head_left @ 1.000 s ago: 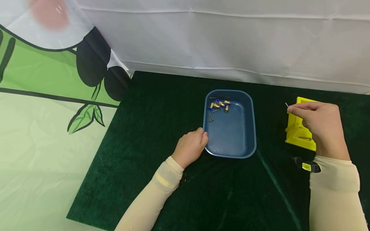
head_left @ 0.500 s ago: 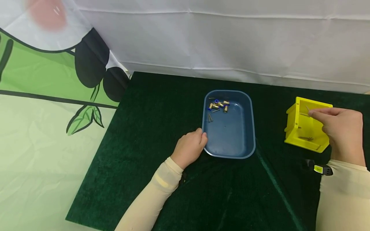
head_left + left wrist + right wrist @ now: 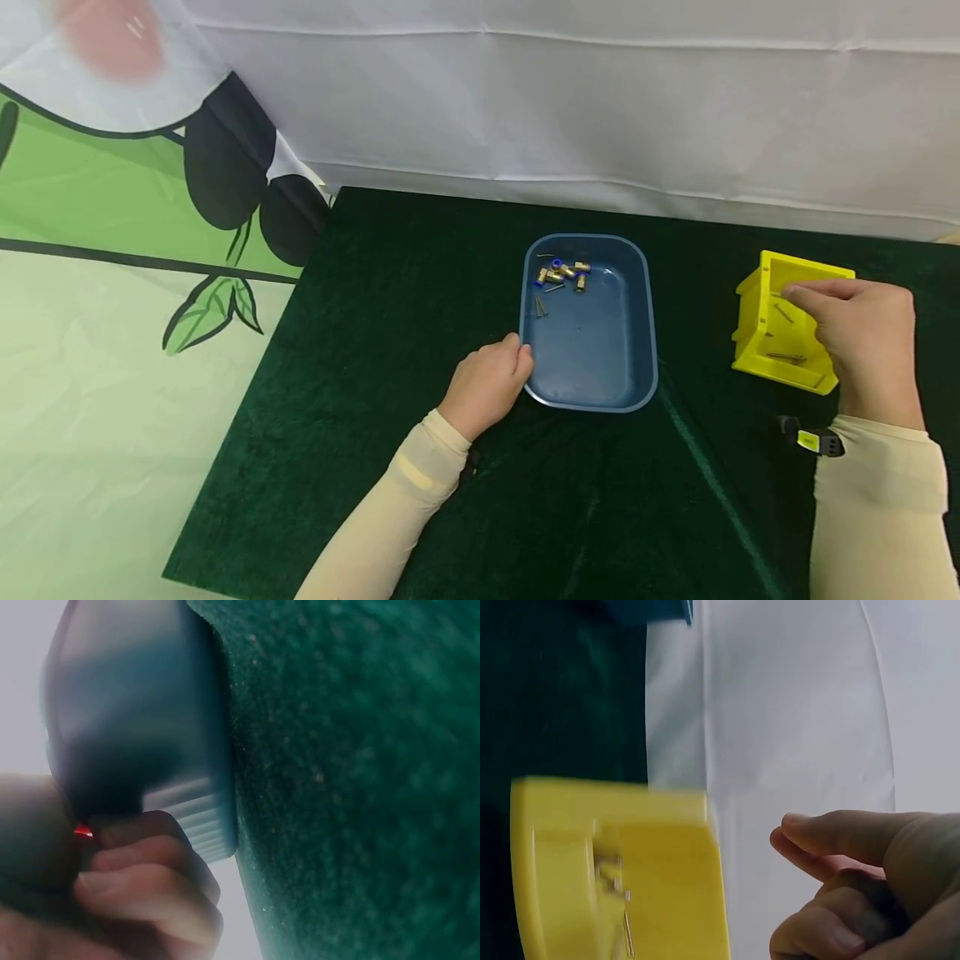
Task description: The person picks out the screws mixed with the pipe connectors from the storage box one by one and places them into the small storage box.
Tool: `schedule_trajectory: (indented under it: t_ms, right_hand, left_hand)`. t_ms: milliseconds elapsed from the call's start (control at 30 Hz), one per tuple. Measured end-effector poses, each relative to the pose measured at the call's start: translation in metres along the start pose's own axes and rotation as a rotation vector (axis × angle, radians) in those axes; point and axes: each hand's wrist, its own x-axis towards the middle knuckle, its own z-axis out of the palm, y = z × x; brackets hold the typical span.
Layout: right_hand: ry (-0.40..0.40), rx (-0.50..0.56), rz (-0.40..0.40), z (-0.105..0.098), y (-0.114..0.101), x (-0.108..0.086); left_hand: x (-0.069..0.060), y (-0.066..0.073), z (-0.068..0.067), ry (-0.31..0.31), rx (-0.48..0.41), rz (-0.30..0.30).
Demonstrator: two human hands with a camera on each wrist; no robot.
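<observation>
My left hand (image 3: pixel 487 385) grips the left rim of a blue plastic tray (image 3: pixel 588 405), thumb over the edge. In the left wrist view its fingers (image 3: pixel 154 889) curl against the tray's ribbed outer wall (image 3: pixel 191 810). Inside the tray lie several brass push-in fittings (image 3: pixel 567 272) with blue collars, plus several screws (image 3: pixel 540 307). My right hand (image 3: pixel 862 337) is over a yellow bin (image 3: pixel 750 321), its thumb and forefinger brought together and its other fingers curled. No screw shows between those fingertips in the right wrist view. Several screws (image 3: pixel 786 358) are in the bin.
A dark green cloth (image 3: pixel 390 333) covers the table. Behind it hangs a white creased curtain (image 3: pixel 525 108), and a printed green backdrop (image 3: pixel 112 333) is at the left. The tray stands mid-table, apart from the yellow bin to its right.
My right hand moved right from the bin's left edge to above its opening, and the screw it pinched has been let go. The left hand keeps its grip on the tray.
</observation>
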Motion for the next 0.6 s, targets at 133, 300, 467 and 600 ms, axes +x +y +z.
schedule_trajectory:
  t_ms: [133, 300, 467, 600]
  right_hand:
    - [-0.111, 0.032, -0.133, 0.013, -0.013, -0.009]
    - [-0.226, 0.000, -0.321, 0.042, -0.040, -0.021]
    - [-0.255, 0.048, -0.395, 0.065, -0.066, -0.031]
    - [-0.266, 0.070, -0.476, 0.081, -0.084, -0.037]
  left_hand:
    - [-0.002, -0.002, -0.002, 0.002, 0.000, 0.001]
    - [-0.003, -0.002, -0.003, 0.007, -0.002, 0.003]
    - [-0.001, -0.001, -0.001, 0.004, -0.012, 0.017]
    - [0.000, 0.000, 0.000, -0.001, -0.021, 0.012]
